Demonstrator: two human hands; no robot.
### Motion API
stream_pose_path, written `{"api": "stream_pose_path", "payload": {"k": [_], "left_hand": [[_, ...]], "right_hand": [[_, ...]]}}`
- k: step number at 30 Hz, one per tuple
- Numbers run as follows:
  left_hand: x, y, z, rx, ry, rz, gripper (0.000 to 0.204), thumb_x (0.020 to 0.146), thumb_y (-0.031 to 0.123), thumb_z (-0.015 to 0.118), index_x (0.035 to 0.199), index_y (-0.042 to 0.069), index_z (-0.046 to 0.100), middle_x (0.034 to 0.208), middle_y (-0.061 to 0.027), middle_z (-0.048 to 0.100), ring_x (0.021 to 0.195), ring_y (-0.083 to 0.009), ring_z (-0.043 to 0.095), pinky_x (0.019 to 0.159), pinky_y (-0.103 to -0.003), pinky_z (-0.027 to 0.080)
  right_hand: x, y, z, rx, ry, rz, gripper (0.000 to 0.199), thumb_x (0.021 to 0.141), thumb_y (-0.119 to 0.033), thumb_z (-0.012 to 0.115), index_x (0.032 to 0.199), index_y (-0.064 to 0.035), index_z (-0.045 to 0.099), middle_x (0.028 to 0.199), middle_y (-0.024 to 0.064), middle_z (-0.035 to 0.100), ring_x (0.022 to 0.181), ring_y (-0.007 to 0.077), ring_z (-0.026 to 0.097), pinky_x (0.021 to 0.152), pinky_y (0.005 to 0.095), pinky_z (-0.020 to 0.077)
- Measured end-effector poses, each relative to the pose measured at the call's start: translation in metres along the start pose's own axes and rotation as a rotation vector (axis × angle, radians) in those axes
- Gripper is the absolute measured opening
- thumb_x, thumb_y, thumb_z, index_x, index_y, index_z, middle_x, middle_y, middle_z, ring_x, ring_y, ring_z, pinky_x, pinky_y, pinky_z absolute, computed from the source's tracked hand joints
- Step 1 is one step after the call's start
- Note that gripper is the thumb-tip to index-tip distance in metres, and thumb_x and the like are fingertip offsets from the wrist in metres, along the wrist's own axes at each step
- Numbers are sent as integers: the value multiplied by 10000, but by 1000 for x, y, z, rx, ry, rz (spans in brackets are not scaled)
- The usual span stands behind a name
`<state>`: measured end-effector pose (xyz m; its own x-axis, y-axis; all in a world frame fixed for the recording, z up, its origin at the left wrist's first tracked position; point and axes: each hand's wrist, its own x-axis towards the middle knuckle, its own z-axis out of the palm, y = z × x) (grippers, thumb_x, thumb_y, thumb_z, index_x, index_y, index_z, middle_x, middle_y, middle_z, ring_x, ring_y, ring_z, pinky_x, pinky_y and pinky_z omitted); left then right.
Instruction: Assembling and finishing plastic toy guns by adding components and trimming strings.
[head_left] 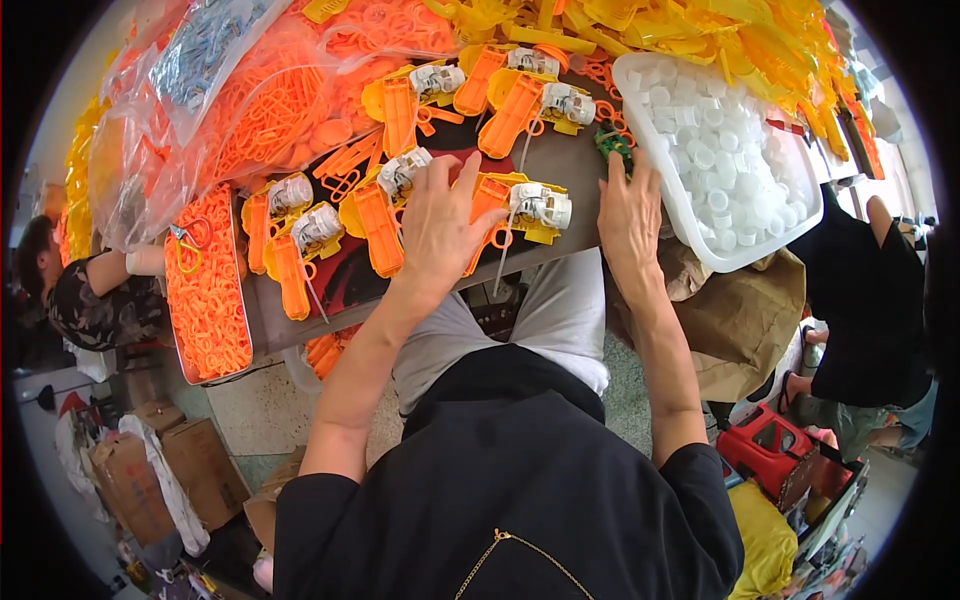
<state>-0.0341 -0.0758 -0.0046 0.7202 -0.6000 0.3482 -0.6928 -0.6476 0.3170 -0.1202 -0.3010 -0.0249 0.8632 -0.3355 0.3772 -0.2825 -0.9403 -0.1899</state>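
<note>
Left hand (440, 235): at 12 o'clock, its grip is spreading, thumb and fingers parting over an orange-and-yellow unit (540, 205); whether it is pressing cannot be told.
Right hand (632, 215): at 1 o'clock, fingertips are sitting by a green piece (612, 147); whether they are pinching it cannot be told.
Narrow tray (244, 300): at 10 o'clock, its walls are containing loose orange rings.
Other units: lying around 11 to 12 o'clock on the surface (575, 165), apparently spaced for separate handling.
White tub (757, 252): at 1 o'clock, holding white caps, presumably for easy reach.
Yellow heap (700, 40): lying farthest, at 1 o'clock, likely leaving the near side workable.
</note>
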Motion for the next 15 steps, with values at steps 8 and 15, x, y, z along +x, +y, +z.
{"api": "stream_pose_path", "payload": {"k": [8,15], "left_hand": [[-26,30,5,-164,213,26,311,764,225,821,997,105,654,977,-48,587,910,-251,545,767,-386,437],[-19,36,25,-78,186,-30,257,757,173,809,929,123,626,907,-21,572,868,-233,546,714,-381,395]], "right_hand": [[8,9,17,57,33,83,430,868,-37,657,1261,10,491,1275,228,553,1135,412,548,974,498,452],[9,11,13,234,99,86,517,835,3,629,1326,24,467,1234,237,583,1125,420,550,967,492,449]]}}
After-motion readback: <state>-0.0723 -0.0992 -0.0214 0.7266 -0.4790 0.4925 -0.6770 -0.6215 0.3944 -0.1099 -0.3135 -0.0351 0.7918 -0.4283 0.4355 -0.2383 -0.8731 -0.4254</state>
